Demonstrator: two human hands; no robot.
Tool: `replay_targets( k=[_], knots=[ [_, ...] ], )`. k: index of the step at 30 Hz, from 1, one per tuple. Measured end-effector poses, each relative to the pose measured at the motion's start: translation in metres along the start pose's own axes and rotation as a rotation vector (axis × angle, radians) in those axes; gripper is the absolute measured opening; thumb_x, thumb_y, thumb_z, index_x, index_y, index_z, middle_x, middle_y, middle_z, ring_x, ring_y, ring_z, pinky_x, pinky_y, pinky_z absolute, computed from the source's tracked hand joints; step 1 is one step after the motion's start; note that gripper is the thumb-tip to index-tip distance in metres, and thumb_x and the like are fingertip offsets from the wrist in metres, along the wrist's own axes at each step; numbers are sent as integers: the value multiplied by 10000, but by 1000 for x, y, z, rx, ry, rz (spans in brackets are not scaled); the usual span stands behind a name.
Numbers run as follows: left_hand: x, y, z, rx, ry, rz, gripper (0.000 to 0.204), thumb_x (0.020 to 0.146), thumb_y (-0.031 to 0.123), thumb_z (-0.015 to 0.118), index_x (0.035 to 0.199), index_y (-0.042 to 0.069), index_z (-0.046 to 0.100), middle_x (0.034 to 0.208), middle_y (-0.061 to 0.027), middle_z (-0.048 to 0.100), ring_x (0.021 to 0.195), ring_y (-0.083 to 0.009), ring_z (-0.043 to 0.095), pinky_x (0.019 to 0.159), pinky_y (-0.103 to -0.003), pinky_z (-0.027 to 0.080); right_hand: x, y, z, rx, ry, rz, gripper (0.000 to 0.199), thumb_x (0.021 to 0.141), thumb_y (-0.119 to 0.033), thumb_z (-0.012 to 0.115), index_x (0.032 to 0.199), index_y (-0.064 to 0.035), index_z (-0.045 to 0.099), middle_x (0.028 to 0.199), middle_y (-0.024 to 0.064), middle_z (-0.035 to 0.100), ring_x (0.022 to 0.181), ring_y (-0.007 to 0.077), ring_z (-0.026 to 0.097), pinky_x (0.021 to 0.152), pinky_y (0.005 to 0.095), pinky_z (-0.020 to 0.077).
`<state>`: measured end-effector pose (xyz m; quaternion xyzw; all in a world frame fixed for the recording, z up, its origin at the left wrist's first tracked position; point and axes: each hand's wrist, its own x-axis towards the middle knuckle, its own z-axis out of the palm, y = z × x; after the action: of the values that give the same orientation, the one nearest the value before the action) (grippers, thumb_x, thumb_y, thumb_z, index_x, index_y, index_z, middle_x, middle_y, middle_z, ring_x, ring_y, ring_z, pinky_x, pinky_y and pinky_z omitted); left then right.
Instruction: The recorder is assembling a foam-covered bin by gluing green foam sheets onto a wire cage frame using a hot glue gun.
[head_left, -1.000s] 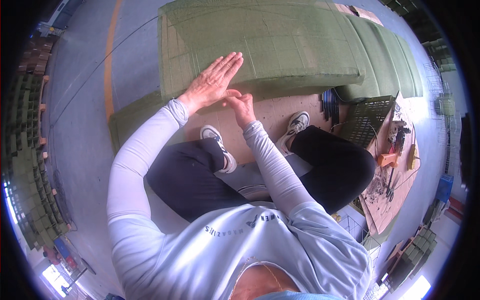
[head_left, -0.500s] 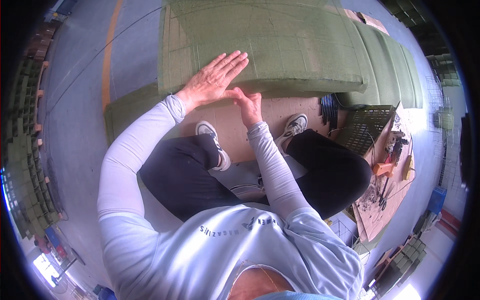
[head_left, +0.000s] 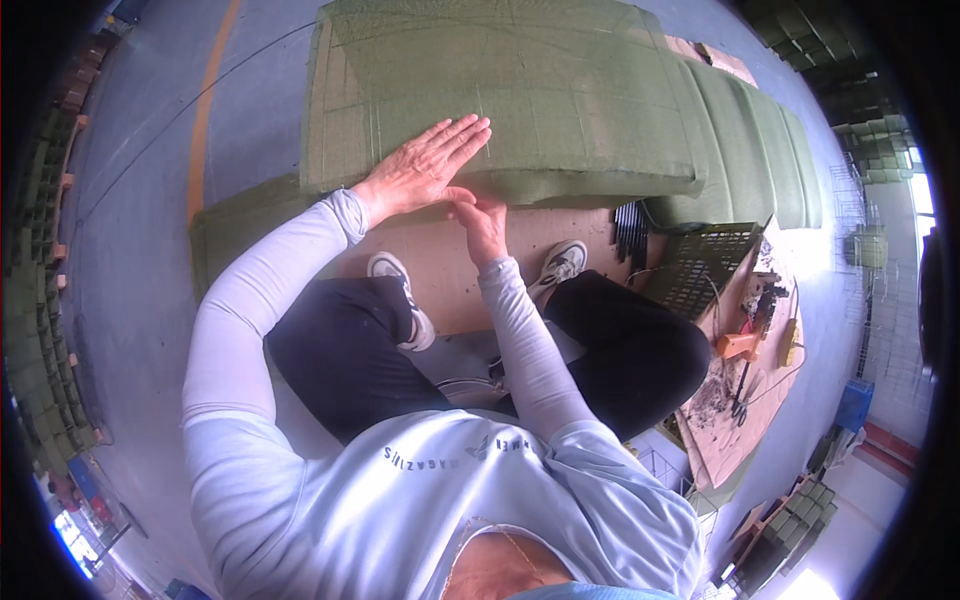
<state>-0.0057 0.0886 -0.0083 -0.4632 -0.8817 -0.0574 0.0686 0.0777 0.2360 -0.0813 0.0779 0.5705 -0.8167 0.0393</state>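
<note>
The pale T-shirt [head_left: 370, 500] bears dark lettering [head_left: 402, 455]; farther, past shoes [head_left: 566, 262], the right hand [head_left: 484, 228] bends by the near edge of green mesh cloth [head_left: 550, 110], its grasp I cannot tell; the left hand [head_left: 424, 170], flat and unclenched, lies over this cloth

This is a workshop or factory floor: an orange line [head_left: 203, 130] runs along the bare grey floor [head_left: 140, 290], green stacks [head_left: 38, 330] line the left side, a broad green cloth [head_left: 500, 90] lies spread out, and a stained cardboard sheet [head_left: 722, 445] carries a yellow-handled tool [head_left: 790, 341] by its right edge, with a slatted crate [head_left: 690, 272] at its upper left.
</note>
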Motion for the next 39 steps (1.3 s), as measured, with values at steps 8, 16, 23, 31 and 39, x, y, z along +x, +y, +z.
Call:
replay_targets(
  k=[8, 16, 23, 31, 39],
  knots=[
    [3, 4, -2, -3, 18, 1, 1041, 793, 720, 404, 1555, 62, 140, 1610, -98, 199, 1490, -250, 180, 1225, -421, 197, 5, 4, -15, 242, 41, -48, 92, 917, -99, 668, 956, -17, 674, 793, 16, 649, 627, 100, 557, 571, 224, 408],
    [4, 5, 0, 50, 6, -12, 984, 820, 672, 427, 1557, 81, 150, 1613, -90, 190, 1489, -247, 182, 1229, -421, 195, 17, 12, -20, 202, 38, -96, 120, 921, -100, 661, 905, 18, 681, 805, 45, 656, 638, 125, 563, 588, 255, 442],
    [15, 8, 2, -142, 142, -1, 967, 832, 628, 479, 1557, 79, 150, 1616, -92, 184, 1488, -257, 191, 1228, -411, 199, 15, 14, -22, -19, 32, -54, 158, 851, -112, 619, 771, 12, 676, 730, 20, 652, 658, 91, 553, 624, 225, 412],
    [20, 8, 9, -48, 67, 31, 999, 796, 621, 516, 1553, 71, 164, 1609, -95, 206, 1485, -258, 198, 1225, -413, 209, 6, -3, -33, 36, 39, -89, 177, 924, -185, 644, 917, -16, 697, 716, -3, 619, 593, 43, 435, 533, 215, 307],
    [21, 11, 6, -90, 61, 27, 1017, 780, 638, 531, 1551, 78, 176, 1610, -98, 199, 1487, -265, 189, 1229, -428, 199, 10, 0, -40, 135, 139, -77, 175, 931, -174, 660, 851, -18, 666, 729, 15, 612, 618, 101, 525, 578, 242, 399]
  ],
)
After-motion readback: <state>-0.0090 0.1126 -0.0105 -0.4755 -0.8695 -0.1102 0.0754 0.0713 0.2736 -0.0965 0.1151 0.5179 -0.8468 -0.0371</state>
